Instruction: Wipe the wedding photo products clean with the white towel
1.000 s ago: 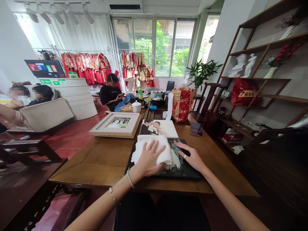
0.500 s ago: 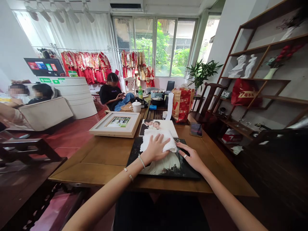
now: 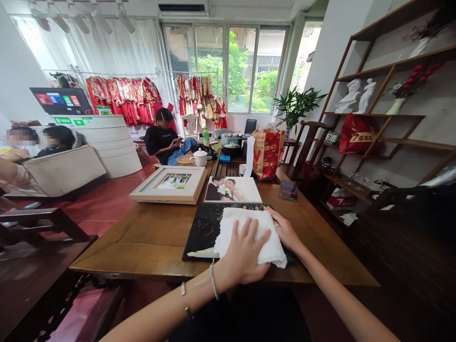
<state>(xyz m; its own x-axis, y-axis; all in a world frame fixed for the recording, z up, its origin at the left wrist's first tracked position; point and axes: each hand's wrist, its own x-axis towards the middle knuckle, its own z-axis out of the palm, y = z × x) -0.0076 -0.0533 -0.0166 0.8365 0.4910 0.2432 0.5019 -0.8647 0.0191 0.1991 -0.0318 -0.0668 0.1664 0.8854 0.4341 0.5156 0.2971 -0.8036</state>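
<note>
My left hand (image 3: pixel 245 251) lies flat with its fingers spread on a white cloth (image 3: pixel 266 216), pressing it onto a dark photo panel (image 3: pixel 206 227). The cloth covers most of the panel's middle and right, down past its near edge. On the panel's left show black ground and a pale strip of dress. My right hand (image 3: pixel 285 230) rests at the panel's right side, fingers stretched towards its far corner, partly behind the cloth. Just beyond lies a white photo print of a couple (image 3: pixel 233 190). To its left is a pale framed picture (image 3: pixel 167 184).
The wooden table (image 3: pixel 149 237) carries a small dark object (image 3: pixel 288 190) at the right. Farther back stand a red paper bag (image 3: pixel 267 154), a white lidded mug (image 3: pixel 200 157) and a green bottle (image 3: pixel 205 137). A seated person (image 3: pixel 166 137) is behind. Shelving (image 3: pixel 377 116) rises at the right.
My left hand has slid the cloth towards me and to the right, uncovering the couple's print and the panel's left part. My right hand has shifted slightly along the panel's side.
</note>
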